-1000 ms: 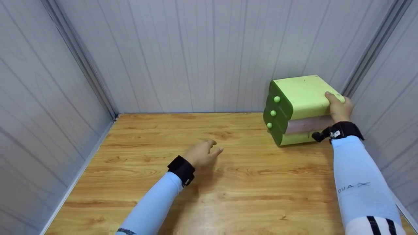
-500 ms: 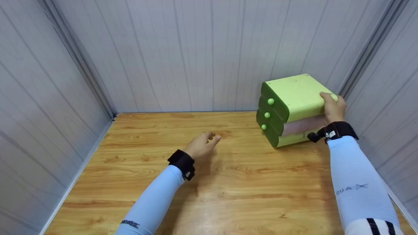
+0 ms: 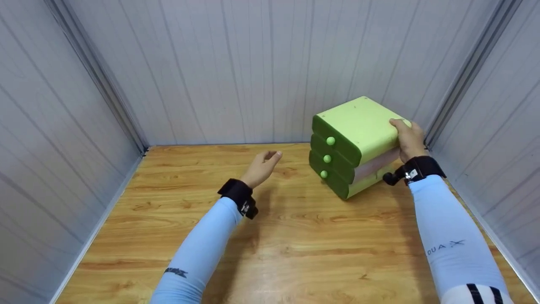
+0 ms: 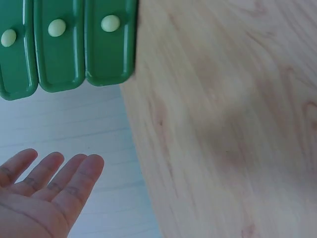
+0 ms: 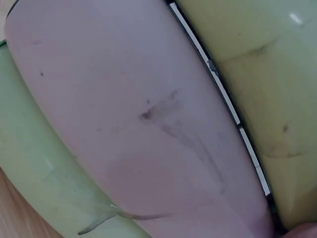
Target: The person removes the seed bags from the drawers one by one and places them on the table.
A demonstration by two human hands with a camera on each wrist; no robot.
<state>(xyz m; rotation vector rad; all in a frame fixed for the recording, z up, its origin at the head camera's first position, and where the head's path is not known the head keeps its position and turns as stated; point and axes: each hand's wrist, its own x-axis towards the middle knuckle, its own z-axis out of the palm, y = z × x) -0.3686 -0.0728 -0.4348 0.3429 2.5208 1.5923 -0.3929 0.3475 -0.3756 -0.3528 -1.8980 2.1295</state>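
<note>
A small drawer cabinet (image 3: 365, 124), yellow-green with three dark green drawer fronts and round light green knobs, stands at the right rear of the table. Its fronts face left and toward me. My right hand (image 3: 410, 136) grips its top right corner, thumb on the top panel and the other fingers hidden behind. The right wrist view is filled by the pink middle tier (image 5: 129, 109) between green ones. My left hand (image 3: 260, 166) hovers left of the cabinet, fingers bent slightly and nothing held. In the left wrist view, drawer fronts (image 4: 59, 44) lie beyond the fingertips (image 4: 91, 166).
The wood-grain table (image 3: 211, 236) is bounded by a pale panel back wall (image 3: 236, 71), a left wall (image 3: 50, 160) and a right wall (image 3: 498, 139). Metal strips run up both rear corners. The cabinet stands close to the back wall.
The cabinet has shifted left and turned so its drawer fronts face me more, with my right hand moving along on it. My left hand has moved farther forward over the table.
</note>
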